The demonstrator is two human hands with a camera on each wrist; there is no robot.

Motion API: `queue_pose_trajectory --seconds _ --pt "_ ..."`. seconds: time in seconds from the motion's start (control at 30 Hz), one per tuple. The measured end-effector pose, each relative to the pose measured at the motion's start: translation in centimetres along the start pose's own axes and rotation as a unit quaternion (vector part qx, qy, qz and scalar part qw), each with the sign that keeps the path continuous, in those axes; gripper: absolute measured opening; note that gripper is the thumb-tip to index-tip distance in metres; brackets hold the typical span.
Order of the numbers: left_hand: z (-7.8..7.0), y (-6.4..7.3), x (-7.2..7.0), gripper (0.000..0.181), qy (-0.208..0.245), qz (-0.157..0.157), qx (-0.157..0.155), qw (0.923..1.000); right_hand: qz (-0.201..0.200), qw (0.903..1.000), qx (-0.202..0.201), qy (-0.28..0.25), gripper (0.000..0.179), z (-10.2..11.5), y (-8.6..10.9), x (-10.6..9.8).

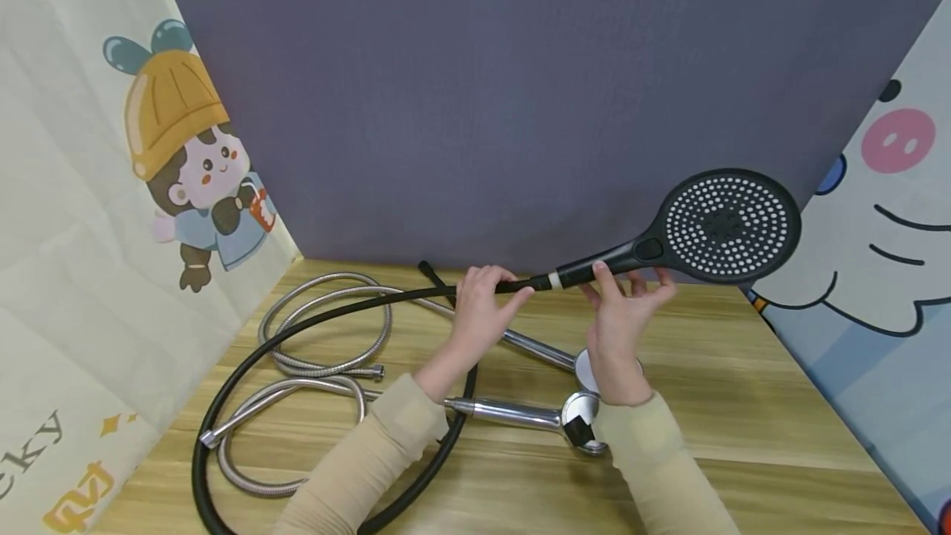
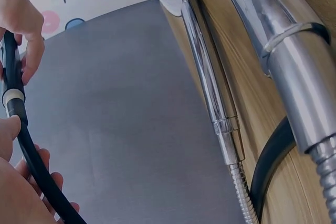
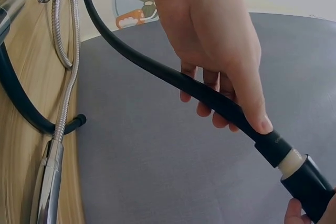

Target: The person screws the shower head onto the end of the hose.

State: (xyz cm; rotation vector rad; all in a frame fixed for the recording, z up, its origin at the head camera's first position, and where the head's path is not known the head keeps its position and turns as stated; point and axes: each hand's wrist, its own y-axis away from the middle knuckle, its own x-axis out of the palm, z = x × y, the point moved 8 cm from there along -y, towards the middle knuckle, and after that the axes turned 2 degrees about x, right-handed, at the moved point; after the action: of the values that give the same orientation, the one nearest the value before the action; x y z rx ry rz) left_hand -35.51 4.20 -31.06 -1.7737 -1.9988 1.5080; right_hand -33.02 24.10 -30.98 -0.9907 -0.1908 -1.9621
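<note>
A black shower head (image 1: pixel 726 225) with a round, white-dotted face is held up in front of the grey panel. My right hand (image 1: pixel 622 324) grips its handle (image 1: pixel 605 262) with thumb and fingers. My left hand (image 1: pixel 483 304) holds the end of a black shower hose (image 3: pixel 199 90), its thumb along the connector (image 3: pixel 273 148). A pale ring (image 3: pixel 291 162) shows between the connector and the handle's end. From the left hand the hose loops left and down to the table, and its other end (image 3: pixel 76 123) sticks out near the panel.
Two chrome shower heads lie on the wooden table (image 1: pixel 743 403): one nearer (image 1: pixel 513 413), one farther (image 1: pixel 546 349). Silver metal hoses (image 1: pixel 327 370) coil at the left. A grey panel (image 1: pixel 483 106) stands at the back, with printed cartoon sheets (image 1: pixel 74 271) on both sides.
</note>
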Motion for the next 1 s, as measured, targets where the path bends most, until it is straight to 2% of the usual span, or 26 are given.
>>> queue_pose_trajectory --seconds 0.23,0.53,0.83,1.0 --pt "-0.01 -0.24 0.19 0.032 0.001 0.004 -0.014 0.9999 0.009 0.9996 -0.027 -0.007 0.077 -0.07 0.27 0.29" --pt "0.08 -0.29 0.23 0.033 0.002 0.011 -0.035 0.9993 -0.005 0.9987 -0.046 -0.023 0.076 -0.08 0.42 0.38" --pt "0.07 -0.29 0.19 0.036 0.008 0.018 -0.045 0.9988 0.003 0.9982 -0.058 -0.017 0.075 -0.05 0.54 0.55" --pt "0.0 -0.33 0.22 0.033 0.029 0.026 -0.047 0.9981 0.003 0.998 -0.06 -0.022 0.075 -0.12 0.58 0.5"
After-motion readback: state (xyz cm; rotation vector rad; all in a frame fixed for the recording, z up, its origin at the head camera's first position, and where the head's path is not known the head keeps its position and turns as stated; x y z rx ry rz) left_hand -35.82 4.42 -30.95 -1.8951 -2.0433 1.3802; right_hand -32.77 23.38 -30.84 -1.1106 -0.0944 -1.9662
